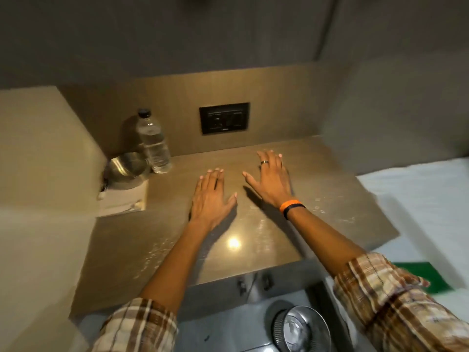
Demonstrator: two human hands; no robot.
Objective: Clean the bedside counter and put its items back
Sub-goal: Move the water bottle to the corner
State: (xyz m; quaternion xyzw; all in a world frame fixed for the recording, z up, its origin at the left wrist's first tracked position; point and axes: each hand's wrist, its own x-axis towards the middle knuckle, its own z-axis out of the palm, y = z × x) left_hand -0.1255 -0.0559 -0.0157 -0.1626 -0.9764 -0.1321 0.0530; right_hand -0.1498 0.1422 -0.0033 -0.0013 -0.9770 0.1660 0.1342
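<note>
The brown bedside counter [253, 250] fills the middle of the view, with water droplets on its surface. My left hand [210, 196] and my right hand [271, 179] hover flat just over it, fingers spread, holding nothing. A clear water bottle [153, 144] with a black cap stands at the back left corner. Beside it a steel bowl [127, 168] rests on a folded white cloth [124, 199] against the left wall.
A black socket panel [224, 118] is set in the back wall. A white bed [418, 199] lies to the right, with a green item [421, 273] on it. A metal bin [302, 329] stands on the floor below the counter's front edge.
</note>
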